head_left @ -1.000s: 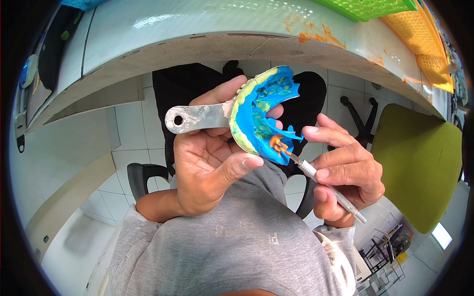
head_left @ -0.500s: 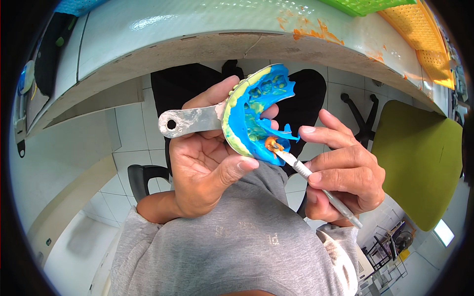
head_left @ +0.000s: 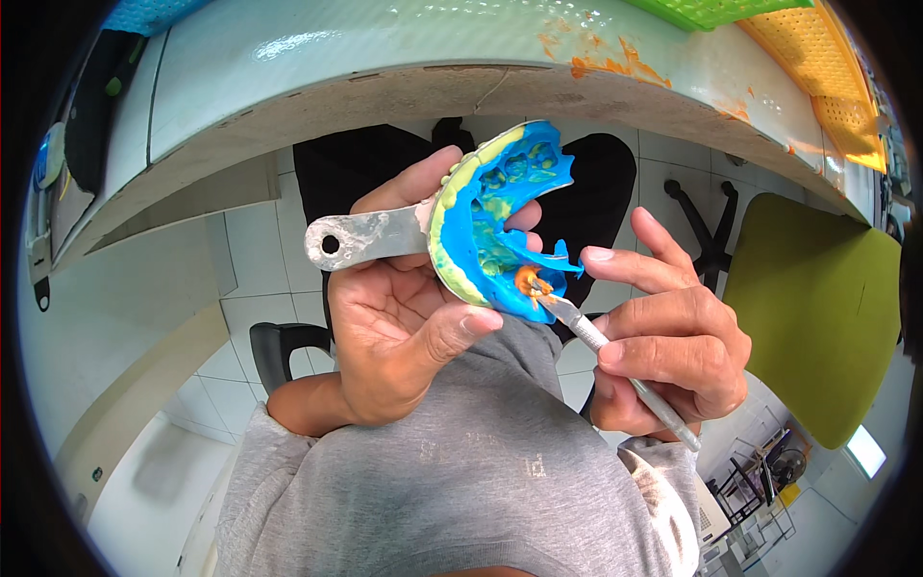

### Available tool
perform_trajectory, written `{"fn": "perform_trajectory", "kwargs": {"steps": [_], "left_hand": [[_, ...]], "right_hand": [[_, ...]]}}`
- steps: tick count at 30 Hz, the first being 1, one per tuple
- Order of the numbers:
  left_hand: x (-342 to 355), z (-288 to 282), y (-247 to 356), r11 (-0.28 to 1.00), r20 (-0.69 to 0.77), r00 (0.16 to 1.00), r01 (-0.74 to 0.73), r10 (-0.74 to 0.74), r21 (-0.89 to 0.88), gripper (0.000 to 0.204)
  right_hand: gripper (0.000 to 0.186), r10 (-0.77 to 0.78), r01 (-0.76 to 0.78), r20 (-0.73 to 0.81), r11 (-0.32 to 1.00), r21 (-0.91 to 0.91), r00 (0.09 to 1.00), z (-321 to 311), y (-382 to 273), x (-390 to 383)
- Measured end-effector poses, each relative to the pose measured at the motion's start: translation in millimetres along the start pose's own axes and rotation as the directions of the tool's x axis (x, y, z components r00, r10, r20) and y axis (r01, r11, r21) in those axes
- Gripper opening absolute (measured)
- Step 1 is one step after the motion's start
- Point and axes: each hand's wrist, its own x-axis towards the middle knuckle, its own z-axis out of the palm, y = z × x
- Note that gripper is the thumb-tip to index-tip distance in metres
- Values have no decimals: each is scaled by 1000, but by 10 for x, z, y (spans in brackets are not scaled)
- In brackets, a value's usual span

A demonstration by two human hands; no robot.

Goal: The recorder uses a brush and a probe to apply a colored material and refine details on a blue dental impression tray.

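Observation:
My left hand point(head_left: 394, 337) holds a metal dental impression tray point(head_left: 365, 238) from below, its thumb along the near rim and its handle pointing left. Blue and yellow-green impression material point(head_left: 460, 228) fills the tray, with tooth-shaped hollows in it. At its near right end sits a lump of orange material point(head_left: 531, 282). Closed round a slim silver scalpel point(head_left: 586, 330), my right hand point(head_left: 678, 337) keeps its index and another finger stretched out near a thin blue flap. The scalpel's tip touches the orange lump or lies right by it; smeared orange hides the exact contact.
Beyond my hands runs a white bench point(head_left: 385, 43) with orange smears. Green point(head_left: 711, 12) and yellow point(head_left: 817, 72) perforated baskets stand at its far right. An olive-green chair point(head_left: 812, 317) is on the right, and a black armrest point(head_left: 284, 351) shows behind my left forearm.
The tray has shifted very slightly left in my left hand. The scalpel's rear end has moved a little down and left, its tip still at the orange lump.

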Motion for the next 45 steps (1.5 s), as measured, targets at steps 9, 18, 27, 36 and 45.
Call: {"fn": "perform_trajectory", "kwargs": {"steps": [9, 18, 27, 36, 45], "left_hand": [[-4, -11, -5, 1000, 4, 1000, -14, 14, 24, 85], [15, -19, -13, 999, 2, 1000, -18, 18, 43, 86], [17, -25, -18, 998, 4, 1000, -29, 29, 54, 86], [53, -194, -68, 993, 209, 971, -112, 117, -39, 73], [61, -155, -32, 992, 177, 984, 8, 15, -128, 69]], "right_hand": [[20, -9, 9, 2, 1000, -29, 1000, 5, -13, 14], [23, 12, -12, -5, 999, -45, 1000, -10, -50, 32], [25, 21, -22, -13, 997, -69, 1000, 13, -43, 50], [19, 27, -26, 8, 998, -65, 1000, -34, -60, 56], [25, 60, -58, -41, 998, 34, 997, -98, -127, 22]]}}
